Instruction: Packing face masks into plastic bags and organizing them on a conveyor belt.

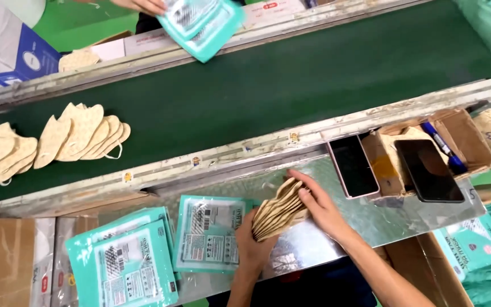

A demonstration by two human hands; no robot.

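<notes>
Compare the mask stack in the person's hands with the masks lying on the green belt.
The held stack is squared up on edge, pressed between the left hand and right hand over the shiny metal table. The belt masks lie flat, fanned out and overlapping, untouched. Both are beige, patterned and curved.

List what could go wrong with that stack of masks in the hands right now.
1. The fanned mask stack is pinched only between the left hand and right hand; its loose edges could splay and slide out.
2. The right hand works near the pink-edged phone, so a sweep might knock it.
</notes>
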